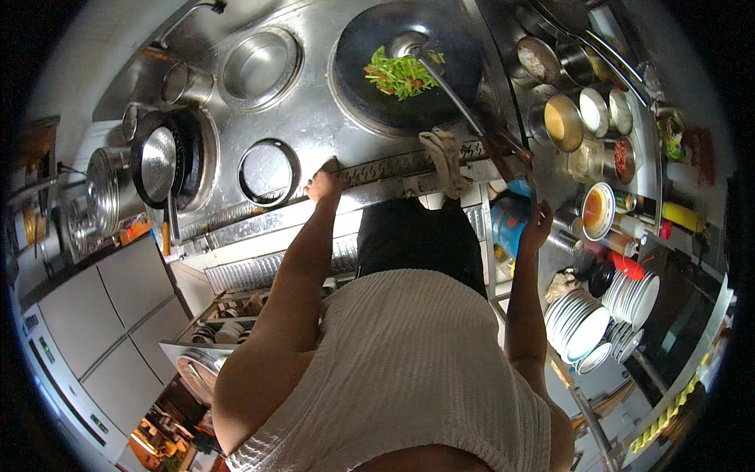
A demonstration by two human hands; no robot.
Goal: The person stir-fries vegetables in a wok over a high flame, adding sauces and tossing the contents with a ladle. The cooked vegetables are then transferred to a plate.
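Observation:
A large black wok (377,112) holds chopped green vegetables (401,76) with reddish-brown pieces. A metal ladle (451,88) rests in it, its wooden handle leaning across the right rim of the stove. My left hand (323,186), fingers curled, is at the stove's front edge beside a small dark thing, perhaps a cloth; whether it grips this cannot be told. My right hand (540,221) is at the edge of the right-hand counter, near the ladle handle's end but apart from it, fingers partly spread. A folded beige cloth (442,159) hangs over the stove's front rail.
Left on the stove are a metal basin (259,65), a round black ring (268,172) and a perforated strainer (158,162) over a dark pan. The right counter carries seasoning containers (563,124), a bowl of brown sauce (597,209), bottles and stacked white plates (581,327).

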